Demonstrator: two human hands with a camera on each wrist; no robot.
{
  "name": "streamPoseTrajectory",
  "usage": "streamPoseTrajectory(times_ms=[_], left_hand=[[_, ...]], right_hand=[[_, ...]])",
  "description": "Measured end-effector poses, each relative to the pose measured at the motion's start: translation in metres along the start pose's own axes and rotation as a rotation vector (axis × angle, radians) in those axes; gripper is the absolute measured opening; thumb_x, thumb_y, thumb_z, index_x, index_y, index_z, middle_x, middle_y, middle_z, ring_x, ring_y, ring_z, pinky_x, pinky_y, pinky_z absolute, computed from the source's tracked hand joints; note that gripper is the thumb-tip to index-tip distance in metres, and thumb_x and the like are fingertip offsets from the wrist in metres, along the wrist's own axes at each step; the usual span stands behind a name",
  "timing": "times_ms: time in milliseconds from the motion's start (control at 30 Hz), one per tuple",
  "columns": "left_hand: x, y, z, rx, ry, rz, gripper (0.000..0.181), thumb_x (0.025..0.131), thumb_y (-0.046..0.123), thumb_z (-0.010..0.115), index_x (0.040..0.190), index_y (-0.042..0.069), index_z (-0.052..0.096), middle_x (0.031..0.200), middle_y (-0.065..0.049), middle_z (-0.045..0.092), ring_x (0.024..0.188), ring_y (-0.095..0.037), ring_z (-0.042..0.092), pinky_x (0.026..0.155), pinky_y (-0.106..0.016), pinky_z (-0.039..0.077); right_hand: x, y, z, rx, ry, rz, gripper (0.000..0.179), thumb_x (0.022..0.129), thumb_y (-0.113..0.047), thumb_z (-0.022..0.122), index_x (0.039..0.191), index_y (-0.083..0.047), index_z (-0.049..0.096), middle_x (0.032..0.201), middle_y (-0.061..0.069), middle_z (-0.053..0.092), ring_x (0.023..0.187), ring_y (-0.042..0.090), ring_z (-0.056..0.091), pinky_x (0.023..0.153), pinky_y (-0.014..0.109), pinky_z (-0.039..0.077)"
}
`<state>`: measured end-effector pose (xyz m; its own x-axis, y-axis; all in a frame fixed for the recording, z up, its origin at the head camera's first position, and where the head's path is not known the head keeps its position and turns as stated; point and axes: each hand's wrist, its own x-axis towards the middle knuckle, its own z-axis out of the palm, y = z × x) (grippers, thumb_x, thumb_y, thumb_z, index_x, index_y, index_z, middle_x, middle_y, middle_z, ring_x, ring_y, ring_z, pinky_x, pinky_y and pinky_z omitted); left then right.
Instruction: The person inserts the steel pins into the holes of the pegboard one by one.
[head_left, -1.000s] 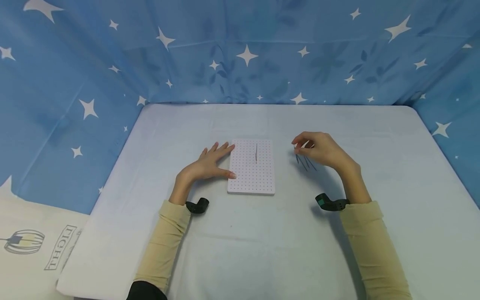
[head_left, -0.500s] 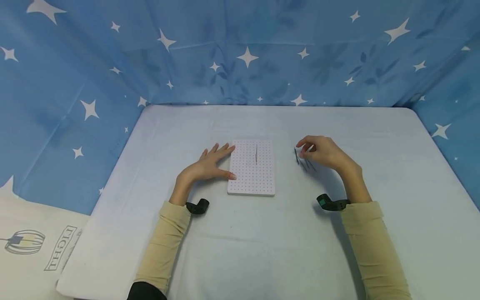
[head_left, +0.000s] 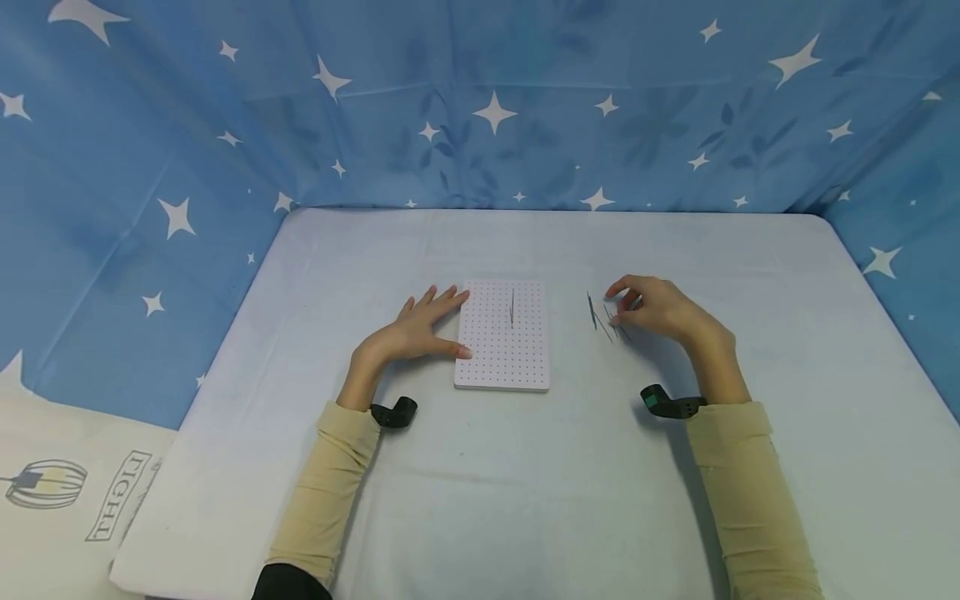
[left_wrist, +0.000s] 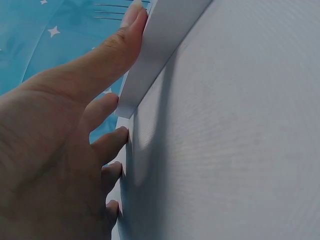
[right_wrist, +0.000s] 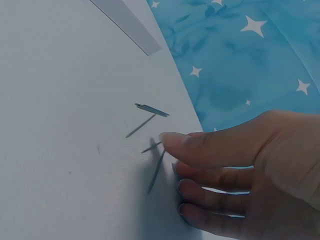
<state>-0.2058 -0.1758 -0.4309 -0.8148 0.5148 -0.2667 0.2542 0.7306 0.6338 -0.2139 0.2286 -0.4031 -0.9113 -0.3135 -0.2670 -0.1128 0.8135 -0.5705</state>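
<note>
Just left of the right hand (head_left: 662, 307), loose pins (right_wrist: 152, 109) lie in the way; past them, passable bench (head_left: 567, 350) runs to the perforated board (head_left: 491, 371) (upright pins (head_left: 512, 308) rise there).

place: curtained-off tabletop workspace, room type unclear | blue star-print cloth (head_left: 465, 162) on three sides | white table (head_left: 487, 475)

A white rectangular board (head_left: 502, 367), dotted with a grid of small holes, lies flat, its long sides running near to far. Slim upright rods (left_wrist: 111, 12) stand parallel in its far half, slightly right of centre. To its right, apart from it, thin dark loose rods (right_wrist: 152, 110) lie scattered at angles, some bunched closely together.
</note>
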Motion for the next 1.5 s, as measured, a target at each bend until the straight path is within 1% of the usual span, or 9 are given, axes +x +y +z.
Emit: streamPoseTrajectory(times_ms=[167,300,467,733,1033,1267,1500], left_hand=[[-0.0007,0.0006,-0.0005,-0.005,0.001,-0.003,0.104,0.086,0.047,0.081,0.167,0.025,0.019,0.174,-0.006,0.008,0.161,-0.029,-0.009,0.127,-0.057,-0.011],[-0.0017,0.0007,-0.0008,-0.006,0.001,-0.003,0.104,0.085,0.046,0.081,0.167,0.025,0.019,0.174,-0.005,0.008,0.161,-0.029,-0.009,0.127,-0.057,-0.011],[-0.0018,0.0,-0.0006,-0.007,-0.002,0.001,0.104,0.086,0.046,0.081,0.167,0.026,0.019,0.174,-0.004,0.007,0.161,-0.029,-0.009,0.127,-0.057,-0.011],[-0.0011,0.001,-0.0002,-0.013,0.001,0.003,0.103,0.086,0.047,0.08,0.167,0.025,0.02,0.174,-0.006,0.008,0.161,-0.029,-0.009,0.127,-0.057,-0.011],[-0.0017,0.0025,-0.0011,-0.015,-0.001,-0.012,0.105,0.086,0.047,0.081,0.167,0.026,0.018,0.174,-0.003,0.007,0.161,-0.026,-0.009,0.128,-0.054,-0.011],[-0.0019,0.0014,-0.0012,-0.016,0.0,-0.008,0.104,0.086,0.046,0.081,0.167,0.025,0.019,0.174,-0.005,0.008,0.161,-0.028,-0.009,0.127,-0.056,-0.011],[-0.0015,0.0009,-0.0008,-0.008,-0.001,-0.003,0.104,0.086,0.047,0.081,0.167,0.025,0.019,0.174,-0.005,0.007,0.161,-0.028,-0.009,0.127,-0.056,-0.011]], right_hand=[[-0.0022,0.0043,-0.0031,0.012,-0.049,0.011,0.046,0.094,-0.016,0.076,0.135,-0.006,0.059,0.12,0.025,0.065,0.109,0.038,0.059,0.092,0.054,0.049],[-0.004,0.0057,-0.0053,0.042,-0.087,-0.007,0.051,0.092,-0.017,0.077,0.138,-0.007,0.058,0.122,0.025,0.063,0.113,0.039,0.057,0.093,0.055,0.048],[-0.0048,0.0047,-0.005,0.046,-0.107,-0.017,0.052,0.091,-0.015,0.078,0.139,-0.008,0.058,0.124,0.026,0.06,0.117,0.04,0.056,0.095,0.056,0.047],[-0.0054,0.0035,-0.0029,0.019,-0.114,0.014,0.052,0.091,-0.016,0.078,0.139,-0.01,0.057,0.129,0.026,0.058,0.119,0.04,0.054,0.096,0.058,0.047],[-0.0046,0.0041,-0.0025,0.016,-0.105,0.003,0.051,0.091,-0.014,0.079,0.137,-0.01,0.057,0.125,0.025,0.058,0.115,0.039,0.054,0.092,0.055,0.048],[-0.0023,0.0066,-0.0017,0.014,-0.096,-0.021,0.05,0.09,-0.014,0.079,0.134,-0.007,0.057,0.12,0.023,0.058,0.11,0.037,0.054,0.089,0.05,0.047],[-0.0022,0.0079,-0.0011,0.02,-0.092,-0.012,0.047,0.09,-0.015,0.079,0.132,-0.007,0.058,0.122,0.024,0.058,0.111,0.038,0.055,0.09,0.052,0.048]])
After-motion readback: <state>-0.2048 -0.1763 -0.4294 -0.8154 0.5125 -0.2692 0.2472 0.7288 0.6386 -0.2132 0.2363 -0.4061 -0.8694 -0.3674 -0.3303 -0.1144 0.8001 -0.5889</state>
